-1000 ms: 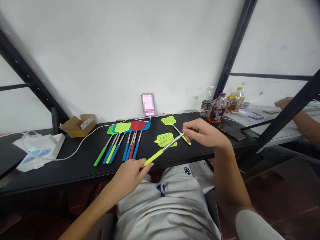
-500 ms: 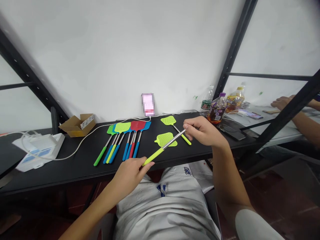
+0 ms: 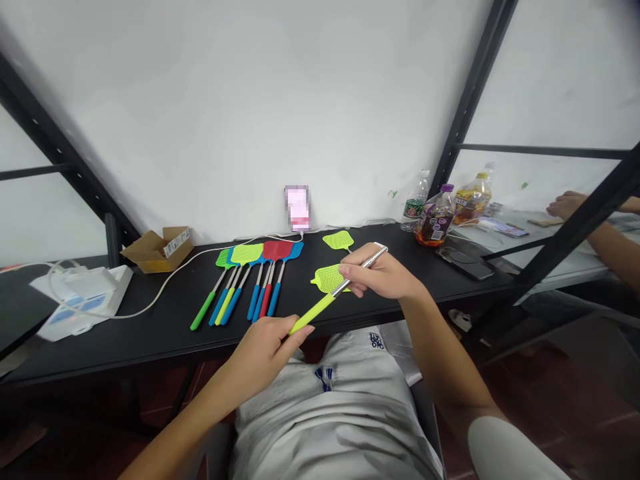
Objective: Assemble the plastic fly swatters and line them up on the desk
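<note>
A telescopic fly swatter handle (image 3: pixel 316 311) with a yellow-green grip and silver rod is held slantwise above the front of the table, its bare tip pointing up to the right. My left hand (image 3: pixel 270 348) is closed around the grip's lower end. Thumb and fingers of my right hand (image 3: pixel 383 275) pinch the metal rod above the grip. Behind the rod lies a loose yellow-green swatter head (image 3: pixel 327 278), partly covered by my right hand. Farther back is a yellow-green fly swatter (image 3: pixel 339 240), its handle mostly hidden by that hand.
Several coloured fly swatters (image 3: pixel 277 300) lie in a row on the black table (image 3: pixel 165 340). To the left are an open carton (image 3: pixel 155 252) and a white power strip (image 3: pixel 93 305) with cables. A phone (image 3: pixel 299 208) leans on the wall. Bottles (image 3: pixel 436 217) and a dark device (image 3: pixel 465 263) are right.
My right hand has slid down the rod from its tip toward the grip, so the silver end now sticks out beyond the fingers. My left hand keeps its hold on the grip.
</note>
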`<state>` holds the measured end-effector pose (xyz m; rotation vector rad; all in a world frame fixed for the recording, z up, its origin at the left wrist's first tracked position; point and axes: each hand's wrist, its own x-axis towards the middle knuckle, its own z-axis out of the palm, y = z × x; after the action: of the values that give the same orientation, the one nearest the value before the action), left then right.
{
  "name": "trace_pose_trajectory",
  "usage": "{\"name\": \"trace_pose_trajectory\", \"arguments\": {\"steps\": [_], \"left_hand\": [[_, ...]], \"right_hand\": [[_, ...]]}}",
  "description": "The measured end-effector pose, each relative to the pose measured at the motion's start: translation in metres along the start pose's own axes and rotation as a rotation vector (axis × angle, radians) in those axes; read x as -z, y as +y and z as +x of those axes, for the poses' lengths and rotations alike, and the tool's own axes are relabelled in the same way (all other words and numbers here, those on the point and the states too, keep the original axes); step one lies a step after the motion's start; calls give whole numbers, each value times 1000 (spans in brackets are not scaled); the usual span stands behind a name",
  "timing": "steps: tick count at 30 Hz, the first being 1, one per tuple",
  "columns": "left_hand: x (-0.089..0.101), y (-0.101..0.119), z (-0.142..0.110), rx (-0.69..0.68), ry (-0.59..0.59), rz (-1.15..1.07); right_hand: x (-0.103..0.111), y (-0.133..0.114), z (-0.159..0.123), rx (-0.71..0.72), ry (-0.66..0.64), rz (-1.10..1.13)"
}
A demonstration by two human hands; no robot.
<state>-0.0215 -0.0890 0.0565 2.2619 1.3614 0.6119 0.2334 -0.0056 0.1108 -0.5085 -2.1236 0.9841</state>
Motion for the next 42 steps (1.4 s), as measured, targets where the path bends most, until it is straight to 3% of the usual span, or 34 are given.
{"name": "trace_pose_trajectory", "arguments": {"steps": [24, 26, 30, 33, 36, 42], "left_hand": [[1, 1, 4, -15, -49, 46], [0, -5, 2, -8, -98, 65], [-4, -17, 0, 55, -207, -10], [-11, -20, 4, 88, -198, -51], [-17, -22, 9, 97, -147, -68], [-24, -35, 15, 157, -129, -154]], "right_hand": [[17, -12, -12, 11, -27, -30], [27, -8, -16, 38, 94, 44], [62, -1, -33, 176, 503, 267], [83, -3, -44, 180, 604, 353], [82, -4, -44, 101, 551, 376], [49, 4, -21, -16, 363, 227]]}}
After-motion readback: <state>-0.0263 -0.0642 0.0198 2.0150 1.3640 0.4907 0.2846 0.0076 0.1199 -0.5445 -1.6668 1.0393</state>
